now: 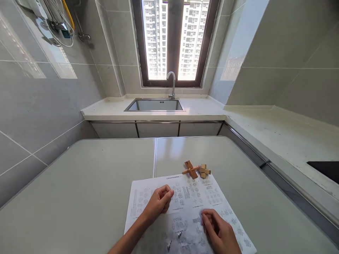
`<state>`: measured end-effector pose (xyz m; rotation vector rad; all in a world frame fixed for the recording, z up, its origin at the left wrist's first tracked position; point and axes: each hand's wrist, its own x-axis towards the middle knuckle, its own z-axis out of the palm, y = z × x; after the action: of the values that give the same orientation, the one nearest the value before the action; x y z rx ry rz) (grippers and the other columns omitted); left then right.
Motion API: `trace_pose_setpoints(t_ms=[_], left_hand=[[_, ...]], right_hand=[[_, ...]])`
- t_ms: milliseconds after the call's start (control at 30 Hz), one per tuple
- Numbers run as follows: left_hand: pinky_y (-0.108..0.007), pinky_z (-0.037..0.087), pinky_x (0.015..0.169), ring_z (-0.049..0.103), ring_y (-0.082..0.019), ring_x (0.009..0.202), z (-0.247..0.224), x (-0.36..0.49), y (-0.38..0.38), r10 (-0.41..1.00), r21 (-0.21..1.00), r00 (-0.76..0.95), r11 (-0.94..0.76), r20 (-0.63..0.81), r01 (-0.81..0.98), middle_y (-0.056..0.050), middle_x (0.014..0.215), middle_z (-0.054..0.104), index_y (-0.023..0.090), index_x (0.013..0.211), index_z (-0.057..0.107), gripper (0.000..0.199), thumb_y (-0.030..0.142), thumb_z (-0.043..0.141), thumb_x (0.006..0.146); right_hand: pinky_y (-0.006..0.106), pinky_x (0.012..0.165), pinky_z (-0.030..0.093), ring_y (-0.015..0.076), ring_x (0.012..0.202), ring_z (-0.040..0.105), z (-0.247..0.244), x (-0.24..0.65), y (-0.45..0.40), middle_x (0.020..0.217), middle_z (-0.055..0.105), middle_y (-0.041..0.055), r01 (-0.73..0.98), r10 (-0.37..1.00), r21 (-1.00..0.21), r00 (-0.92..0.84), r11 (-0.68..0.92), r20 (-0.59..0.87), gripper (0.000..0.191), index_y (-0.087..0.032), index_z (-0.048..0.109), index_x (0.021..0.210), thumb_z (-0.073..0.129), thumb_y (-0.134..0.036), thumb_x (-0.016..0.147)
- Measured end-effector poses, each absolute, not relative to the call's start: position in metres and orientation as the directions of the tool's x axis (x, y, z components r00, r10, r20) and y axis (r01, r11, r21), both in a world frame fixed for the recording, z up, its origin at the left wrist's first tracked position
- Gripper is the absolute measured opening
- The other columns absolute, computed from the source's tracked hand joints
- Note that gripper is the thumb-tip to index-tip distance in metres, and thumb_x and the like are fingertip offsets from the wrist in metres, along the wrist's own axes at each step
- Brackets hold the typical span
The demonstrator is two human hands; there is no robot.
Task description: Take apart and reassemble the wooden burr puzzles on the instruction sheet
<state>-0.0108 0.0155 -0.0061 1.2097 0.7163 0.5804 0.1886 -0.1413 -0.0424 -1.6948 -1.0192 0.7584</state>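
My left hand [160, 200] is closed, fingers curled, over the upper middle of a large printed sheet [156, 225]. Whatever may be inside it is hidden. Low on the right of the same sheet, my right hand [220, 231] has its fingers bent and pressed together; I cannot make out anything in them. Small line drawings and text cover the paper. At its top right edge rests a brown wooden piece [191, 169] made of crossed parts, with a pale interlocking wooden block puzzle [204, 171] beside it. Small dark and white bits [180, 234] lie near the sheet's bottom.
The pale table [79, 176] has a seam down its middle. Beyond it runs a white counter [111, 107] with a sink [156, 100] and faucet [172, 84] under a window. Another counter [286, 134] borders the right side; a tiled wall [47, 106] stands left.
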Motion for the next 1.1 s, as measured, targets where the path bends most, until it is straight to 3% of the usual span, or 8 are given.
trace_pose_setpoints(t_ms=[300, 600, 667, 700, 767, 833, 933, 1100], left_hand=[[-0.024, 0.022, 0.057, 0.027, -0.011, 0.06, 0.003, -0.018, 0.02, 0.821, 0.961, 0.568, -0.111, -0.054, 0.251, 0.007, 0.064, 0.032, 0.02, 0.072, 0.044, 0.049, 0.061, 0.058, 0.095], [-0.025, 0.034, 0.06, 0.04, -0.014, 0.06, 0.015, -0.082, 0.007, 0.883, 0.723, 0.469, -0.327, 0.005, 0.609, 0.004, 0.063, 0.046, 0.02, 0.075, 0.055, 0.041, 0.054, 0.055, 0.098], [-0.027, 0.045, 0.064, 0.054, -0.018, 0.067, 0.013, -0.1, -0.009, 0.886, 0.654, 0.459, -0.387, 0.067, 0.651, -0.002, 0.078, 0.062, 0.021, 0.083, 0.062, 0.036, 0.054, 0.058, 0.097], [-0.03, 0.051, 0.075, 0.062, -0.022, 0.082, 0.011, -0.109, -0.019, 0.874, 0.624, 0.472, -0.432, 0.112, 0.651, -0.005, 0.093, 0.068, 0.023, 0.09, 0.066, 0.032, 0.054, 0.06, 0.096], [-0.04, 0.055, 0.095, 0.064, -0.029, 0.112, 0.003, -0.122, -0.037, 0.885, 0.573, 0.412, -0.458, 0.22, 0.679, -0.009, 0.122, 0.068, 0.027, 0.102, 0.069, 0.031, 0.056, 0.062, 0.094], [-0.047, 0.054, 0.102, 0.059, -0.033, 0.127, -0.005, -0.133, -0.051, 0.886, 0.523, 0.388, -0.464, 0.256, 0.715, -0.009, 0.141, 0.062, 0.031, 0.117, 0.068, 0.036, 0.057, 0.065, 0.093], [-0.053, 0.052, 0.109, 0.055, -0.036, 0.137, -0.016, -0.143, -0.056, 0.867, 0.45, 0.416, -0.498, 0.275, 0.741, -0.009, 0.151, 0.058, 0.033, 0.13, 0.066, 0.044, 0.055, 0.066, 0.092], [-0.055, 0.052, 0.111, 0.055, -0.036, 0.141, -0.018, -0.144, -0.044, 0.853, 0.36, 0.467, -0.522, 0.232, 0.773, -0.008, 0.154, 0.058, 0.034, 0.133, 0.067, 0.048, 0.053, 0.071, 0.089]], right_hand=[[0.028, 0.057, 0.048, 0.0208, 0.058, 0.059, -0.048, 0.185, -0.139, 0.067, 0.067, 0.0038, 0.328, 0.876, -0.939, 0.478, -0.107, 0.067, 0.054, -0.023, 0.071, 0.086, 0.051, -0.072, 0.094], [0.028, 0.055, 0.048, 0.0204, 0.055, 0.059, -0.042, 0.185, -0.137, 0.063, 0.065, 0.0034, 0.326, 0.881, -0.943, 0.462, -0.059, 0.104, 0.057, -0.023, 0.07, 0.082, 0.051, -0.075, 0.093], [0.028, 0.054, 0.048, 0.0208, 0.055, 0.058, -0.04, 0.185, -0.137, 0.063, 0.064, 0.0034, 0.343, 0.882, -0.936, 0.461, -0.076, 0.097, 0.058, -0.023, 0.07, 0.082, 0.049, -0.076, 0.093], [0.029, 0.054, 0.048, 0.021, 0.055, 0.058, -0.04, 0.185, -0.138, 0.063, 0.064, 0.0034, 0.35, 0.881, -0.933, 0.465, -0.088, 0.091, 0.059, -0.023, 0.07, 0.083, 0.048, -0.077, 0.093], [0.029, 0.053, 0.048, 0.0211, 0.055, 0.057, -0.039, 0.184, -0.138, 0.063, 0.064, 0.0035, 0.351, 0.873, -0.931, 0.481, -0.103, 0.085, 0.058, -0.023, 0.07, 0.083, 0.048, -0.076, 0.094], [0.029, 0.055, 0.048, 0.0209, 0.055, 0.058, -0.04, 0.183, -0.139, 0.063, 0.065, 0.0035, 0.343, 0.868, -0.934, 0.49, -0.105, 0.083, 0.057, -0.023, 0.069, 0.083, 0.049, -0.075, 0.094], [0.029, 0.057, 0.049, 0.0208, 0.057, 0.059, -0.043, 0.183, -0.14, 0.065, 0.065, 0.0034, 0.341, 0.869, -0.934, 0.49, -0.11, 0.077, 0.056, -0.023, 0.069, 0.083, 0.049, -0.074, 0.094], [0.029, 0.056, 0.049, 0.0215, 0.057, 0.061, -0.048, 0.184, -0.142, 0.065, 0.067, 0.0039, 0.34, 0.848, -0.932, 0.525, -0.127, 0.076, 0.055, -0.023, 0.069, 0.084, 0.051, -0.074, 0.093]])
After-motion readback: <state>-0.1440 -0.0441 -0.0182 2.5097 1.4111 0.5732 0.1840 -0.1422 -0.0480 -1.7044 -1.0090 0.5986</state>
